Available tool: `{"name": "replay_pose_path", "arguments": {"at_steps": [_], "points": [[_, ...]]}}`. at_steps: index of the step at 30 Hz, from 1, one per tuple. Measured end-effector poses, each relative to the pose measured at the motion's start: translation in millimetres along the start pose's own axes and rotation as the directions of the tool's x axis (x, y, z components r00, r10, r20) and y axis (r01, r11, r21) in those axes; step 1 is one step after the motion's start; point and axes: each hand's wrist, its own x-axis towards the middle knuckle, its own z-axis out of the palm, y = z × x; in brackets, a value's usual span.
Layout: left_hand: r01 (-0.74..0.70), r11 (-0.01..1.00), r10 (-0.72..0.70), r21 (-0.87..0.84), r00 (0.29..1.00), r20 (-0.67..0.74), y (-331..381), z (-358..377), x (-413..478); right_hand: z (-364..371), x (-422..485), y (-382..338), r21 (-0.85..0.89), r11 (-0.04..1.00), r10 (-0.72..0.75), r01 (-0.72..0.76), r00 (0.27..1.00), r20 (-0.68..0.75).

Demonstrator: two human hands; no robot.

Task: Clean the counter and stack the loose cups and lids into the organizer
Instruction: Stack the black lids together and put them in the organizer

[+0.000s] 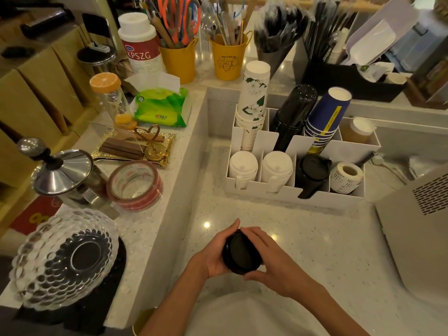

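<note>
Black lids [242, 253], apparently a short stack seen from the top, are sitting between both hands just above the speckled counter [315, 238], close to the person's body. The left hand [215, 253] is cupping the stack from the left, its fingers curling under and its thumb reaching up over the rim, while the right hand [269, 258] is closing around the right side with fingers lying across the top edge. Farther back on the counter the white organizer [291, 191] is standing, well apart from the hands. Its front row is holding two stacks of white lids [243, 166], a stack of black lids with one leaning out at the front [312, 170], and a roll of labels [346, 177] in the rightmost compartment. Its back row is holding a tall stack of white floral cups [253, 103], a stack of black cups [294, 112] tilting to the right, a stack of blue cups [327, 115] also tilting, and a pale capped container [360, 130] at the far right. On the raised ledge to the left, a roll of red-printed tape [135, 184] is lying beside a steel press pot [63, 175], with a glass bowl [65, 258] nearer the camera. Behind, two yellow buckets [179, 60] are holding scissors and utensils.
</note>
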Motion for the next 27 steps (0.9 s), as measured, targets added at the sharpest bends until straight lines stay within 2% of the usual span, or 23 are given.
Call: {"name": "replay_pose_path", "arguments": {"at_steps": [4,8,15,22,27], "points": [[0.030,1.000,-0.030,0.004,0.999,0.011,-1,-1,3,-7,3,0,-0.001,0.999,-0.032,0.032,0.999,0.043],[0.079,0.997,-0.079,-0.026,0.997,-0.018,-4,-9,7,-8,5,-1,-0.087,0.992,-0.083,0.087,0.995,0.054],[0.079,0.997,-0.080,-0.020,0.996,-0.043,-5,-17,8,-6,9,-2,-0.131,0.986,-0.091,0.107,0.988,0.128],[0.014,0.999,-0.015,-0.051,1.000,-0.018,-4,-5,7,-10,5,-7,-0.179,0.983,-0.035,0.038,0.999,0.023],[0.023,0.999,-0.024,-0.038,0.999,-0.024,-4,-8,8,-12,4,-8,-0.181,0.980,-0.071,0.086,0.994,0.088]]}}
